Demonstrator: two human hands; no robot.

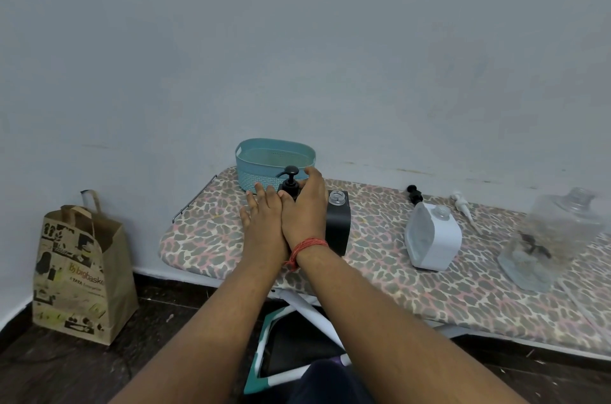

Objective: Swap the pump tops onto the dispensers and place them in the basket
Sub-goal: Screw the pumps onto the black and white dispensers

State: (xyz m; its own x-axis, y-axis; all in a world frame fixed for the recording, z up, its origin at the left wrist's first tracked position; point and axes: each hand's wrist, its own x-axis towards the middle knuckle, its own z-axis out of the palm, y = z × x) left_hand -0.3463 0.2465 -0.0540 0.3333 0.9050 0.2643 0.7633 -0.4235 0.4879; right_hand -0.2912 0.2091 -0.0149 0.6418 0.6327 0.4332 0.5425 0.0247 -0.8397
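A black dispenser stands in front of the teal basket [274, 160], almost wholly hidden behind my hands. Its black pump top [291, 178] sticks up above them. My left hand [263, 216] lies against the dispenser's left side and holds its body. My right hand [305, 205] is curled around the pump's collar. Just right of my hands stands a second black dispenser [338, 231] with an open clear neck. Farther right are a white dispenser [431, 240] with an open neck, a loose black pump [415, 193] and a loose white pump [462, 205], both lying on the board.
Everything rests on an ironing board [396, 284] with a leopard-print cover, set against a pale wall. A clear glass dispenser [558, 235] without a top stands at the right end. A brown paper bag [81, 271] sits on the floor to the left.
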